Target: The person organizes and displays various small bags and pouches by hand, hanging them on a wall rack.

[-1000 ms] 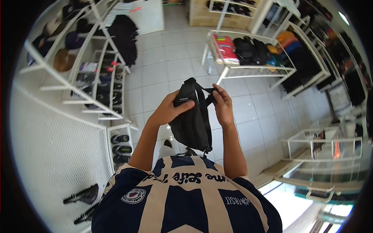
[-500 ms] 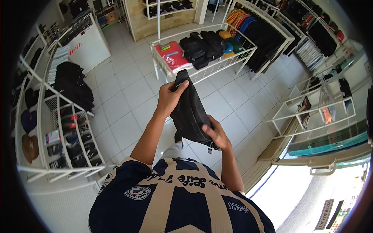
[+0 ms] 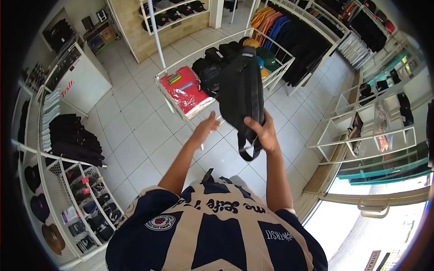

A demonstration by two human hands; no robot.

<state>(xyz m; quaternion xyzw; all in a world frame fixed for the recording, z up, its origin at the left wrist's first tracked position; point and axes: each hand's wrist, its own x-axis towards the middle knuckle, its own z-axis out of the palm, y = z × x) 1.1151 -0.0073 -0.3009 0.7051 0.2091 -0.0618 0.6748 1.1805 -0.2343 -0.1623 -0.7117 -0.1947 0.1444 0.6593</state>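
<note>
A black waist bag (image 3: 242,88) is held up in front of me, nearly upright, with its strap (image 3: 246,147) looped at the lower end. My right hand (image 3: 263,131) grips the bag's lower right edge, thumb on the near face and the other fingers hidden behind. To the left of the bag, my left hand (image 3: 207,128) is apart from it, empty, with its thumb raised away from the fingers. The bag's upper part covers some of the goods on the rack behind.
Ahead stands a white wire rack (image 3: 174,99) with a red packaged garment (image 3: 183,90), black bags (image 3: 209,72) and caps. Several caps and pouches fill the left shelf (image 3: 68,180). Hanging shirts (image 3: 289,49) are at the back right, a glass door (image 3: 361,221) at the lower right.
My left hand has let go of the bag's upper end and dropped lower. The right hand has carried the bag to the right, and it now stands more upright with its broad face showing.
</note>
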